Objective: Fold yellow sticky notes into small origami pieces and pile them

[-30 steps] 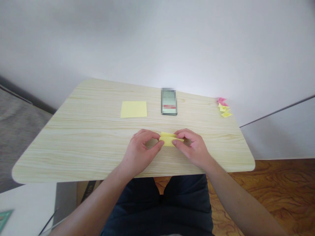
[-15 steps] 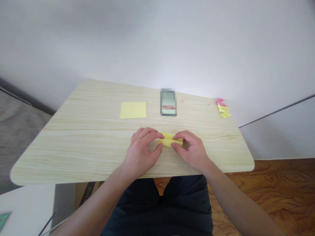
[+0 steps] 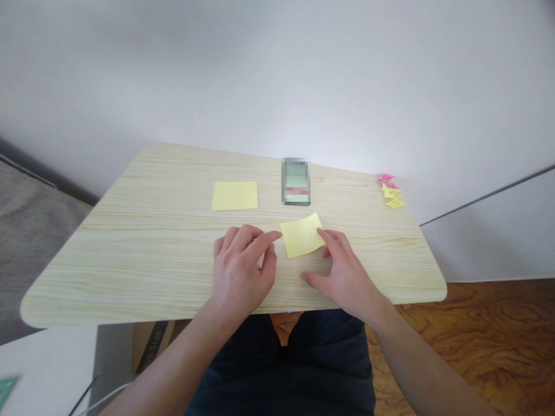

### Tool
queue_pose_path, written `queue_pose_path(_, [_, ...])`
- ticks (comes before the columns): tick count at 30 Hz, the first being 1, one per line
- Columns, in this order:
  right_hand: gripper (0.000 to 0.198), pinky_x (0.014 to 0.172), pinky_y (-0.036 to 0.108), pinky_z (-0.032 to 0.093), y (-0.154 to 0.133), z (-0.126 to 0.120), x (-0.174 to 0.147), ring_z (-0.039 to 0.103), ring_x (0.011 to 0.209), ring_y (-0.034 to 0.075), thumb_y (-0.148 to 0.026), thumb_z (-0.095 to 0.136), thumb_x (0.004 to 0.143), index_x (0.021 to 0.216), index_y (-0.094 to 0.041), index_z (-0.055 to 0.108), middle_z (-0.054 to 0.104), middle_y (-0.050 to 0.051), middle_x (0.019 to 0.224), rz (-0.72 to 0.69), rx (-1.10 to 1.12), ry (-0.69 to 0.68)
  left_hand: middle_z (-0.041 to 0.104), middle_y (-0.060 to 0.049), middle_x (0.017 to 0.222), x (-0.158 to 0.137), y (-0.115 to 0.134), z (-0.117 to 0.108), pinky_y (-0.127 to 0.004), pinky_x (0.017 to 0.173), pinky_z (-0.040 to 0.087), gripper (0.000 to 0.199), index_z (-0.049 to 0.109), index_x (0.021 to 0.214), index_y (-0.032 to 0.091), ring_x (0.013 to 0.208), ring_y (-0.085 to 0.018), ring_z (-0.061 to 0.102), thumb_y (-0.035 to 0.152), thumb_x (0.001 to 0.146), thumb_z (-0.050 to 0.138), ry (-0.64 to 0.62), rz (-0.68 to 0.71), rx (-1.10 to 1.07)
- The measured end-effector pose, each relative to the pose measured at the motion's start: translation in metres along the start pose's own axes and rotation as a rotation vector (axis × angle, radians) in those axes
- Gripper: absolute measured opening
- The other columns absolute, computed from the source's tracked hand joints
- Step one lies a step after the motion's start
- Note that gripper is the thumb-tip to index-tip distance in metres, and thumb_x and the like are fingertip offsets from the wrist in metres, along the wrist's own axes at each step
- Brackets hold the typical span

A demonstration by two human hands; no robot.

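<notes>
A yellow sticky note (image 3: 301, 236) lies on the table in front of me, slightly turned, its far right corner raised a little. My left hand (image 3: 243, 263) is beside its left edge, index fingertip stretched out to the paper and the other fingers curled under. Nothing shows in its grasp. On the opposite side, my right hand (image 3: 340, 266) has its index fingertip at the note's right edge. Its thumb is spread well away, resting near the tabletop below the note.
Further back on the wood-grain table (image 3: 143, 242) lie a flat yellow sticky note pad (image 3: 235, 196) and a phone (image 3: 296, 182) with a blurred screen. Small folded pink paper (image 3: 387, 180) and yellow folded papers (image 3: 393, 197) sit by the right edge. A white wall (image 3: 277, 81) rises behind.
The yellow note was bent up between both hands; now it is opened out nearly flat and lies farther from me. Both hands have loosened, and the left has shifted slightly left.
</notes>
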State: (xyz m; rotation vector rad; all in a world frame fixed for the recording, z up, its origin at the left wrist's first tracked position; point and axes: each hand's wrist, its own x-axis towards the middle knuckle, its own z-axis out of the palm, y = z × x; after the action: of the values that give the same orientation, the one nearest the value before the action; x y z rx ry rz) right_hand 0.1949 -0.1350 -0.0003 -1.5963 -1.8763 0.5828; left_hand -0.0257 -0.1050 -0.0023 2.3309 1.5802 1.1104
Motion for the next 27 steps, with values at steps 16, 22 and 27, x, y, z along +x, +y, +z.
queue_pose_path(16, [0.085,0.111,0.050,0.046,-0.038,-0.023,-0.028,0.054,0.126,0.027,-0.018,0.065,0.083,0.159,-0.033,0.030,0.049,0.007,0.149,0.177,0.199,-0.195,0.073,-0.003,0.098,-0.005,0.030,0.018,-0.043,0.089,0.040,0.014,0.073,0.097,0.026,0.101,-0.024,0.061,0.024,0.096,0.059,-0.121,0.112,0.013])
queue_pose_path(22, [0.060,0.099,0.046,0.052,-0.015,-0.026,-0.014,0.062,0.107,0.023,-0.014,0.063,0.085,0.142,-0.034,0.055,0.065,0.005,0.124,0.067,0.074,-0.033,0.074,-0.002,0.092,0.000,0.019,0.015,-0.041,0.087,0.041,0.015,0.074,0.092,0.025,0.097,-0.022,0.062,0.024,0.097,0.060,-0.108,0.083,-0.058])
queue_pose_path(27, [0.031,0.102,0.047,0.049,0.017,-0.018,0.007,0.060,0.112,0.026,-0.015,0.070,0.084,0.111,-0.029,0.073,0.064,0.007,0.113,-0.117,-0.058,0.200,0.076,0.000,0.097,0.004,0.008,0.011,-0.041,0.093,0.041,0.015,0.074,0.092,0.026,0.101,-0.021,0.063,0.024,0.097,0.061,-0.140,0.032,-0.130])
